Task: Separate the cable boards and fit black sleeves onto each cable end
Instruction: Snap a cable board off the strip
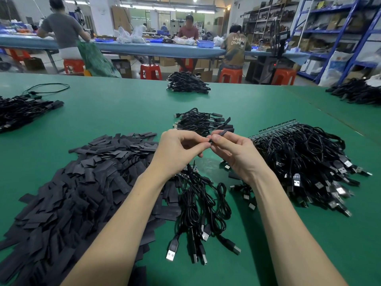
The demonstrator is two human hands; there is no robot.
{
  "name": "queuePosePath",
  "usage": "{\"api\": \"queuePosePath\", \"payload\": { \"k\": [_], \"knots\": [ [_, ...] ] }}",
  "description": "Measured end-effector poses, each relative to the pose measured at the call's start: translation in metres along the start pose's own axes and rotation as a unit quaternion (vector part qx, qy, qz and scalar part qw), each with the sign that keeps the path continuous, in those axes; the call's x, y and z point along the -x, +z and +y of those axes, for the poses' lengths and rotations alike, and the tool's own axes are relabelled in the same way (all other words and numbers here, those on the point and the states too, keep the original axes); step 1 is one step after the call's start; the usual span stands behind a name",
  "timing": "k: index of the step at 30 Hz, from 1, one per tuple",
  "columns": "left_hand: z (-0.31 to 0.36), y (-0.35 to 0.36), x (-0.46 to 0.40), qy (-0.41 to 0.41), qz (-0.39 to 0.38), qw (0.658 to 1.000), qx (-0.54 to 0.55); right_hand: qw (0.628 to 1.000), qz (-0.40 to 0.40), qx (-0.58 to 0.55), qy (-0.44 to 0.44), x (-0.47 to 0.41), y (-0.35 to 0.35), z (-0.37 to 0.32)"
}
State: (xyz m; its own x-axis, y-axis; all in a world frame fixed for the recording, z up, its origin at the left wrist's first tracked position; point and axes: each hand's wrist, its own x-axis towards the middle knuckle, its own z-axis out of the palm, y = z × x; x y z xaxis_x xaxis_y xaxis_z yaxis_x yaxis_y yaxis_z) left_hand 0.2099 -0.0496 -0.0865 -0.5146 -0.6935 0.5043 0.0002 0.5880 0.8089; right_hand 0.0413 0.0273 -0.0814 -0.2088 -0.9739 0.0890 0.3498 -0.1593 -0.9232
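Both of my forearms reach up from the bottom edge over the green tabletop (115,104), and between them lies a loose bunch of black cables (203,205) with their USB plugs pointing toward me. My left hand (177,148) and right hand (231,150) meet above the middle of the tabletop, fingertips nearly touching. My right hand pinches a black sleeve (222,132) between thumb and forefinger, its far end poking up and away from me. My left hand has its fingers curled, thumb against forefinger, pinching something small and dark right where the sleeve begins; I cannot tell whether it is the cable end or the sleeve's near edge, since my fingers hide it.

To my left spreads a big heap of flat black sleeves (82,182), running from the near edge almost up to my left wrist. To my right sits a thick pile of cables still joined to their boards (305,157), the row of boards along its far edge and the plugs fanned toward me. Just beyond my hands lies a small cluster of cables with sleeves on their ends (203,121). Farther off, more bundles of black cable (187,82) rest near the far edge of the tabletop.
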Motion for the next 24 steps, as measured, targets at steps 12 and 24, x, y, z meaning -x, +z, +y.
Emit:
{"api": "queuePosePath", "payload": {
  "k": [12, 24],
  "knots": [
    [0.006, 0.0, -0.001, -0.013, -0.012, 0.999, 0.052, 1.0, -0.023, 0.011, 0.018, 0.001, -0.002, 0.001],
    [0.005, 0.0, -0.001, -0.069, 0.003, 0.987, 0.146, 0.997, 0.035, 0.0, -0.062, -0.002, 0.011, 0.007]
  ]
}}
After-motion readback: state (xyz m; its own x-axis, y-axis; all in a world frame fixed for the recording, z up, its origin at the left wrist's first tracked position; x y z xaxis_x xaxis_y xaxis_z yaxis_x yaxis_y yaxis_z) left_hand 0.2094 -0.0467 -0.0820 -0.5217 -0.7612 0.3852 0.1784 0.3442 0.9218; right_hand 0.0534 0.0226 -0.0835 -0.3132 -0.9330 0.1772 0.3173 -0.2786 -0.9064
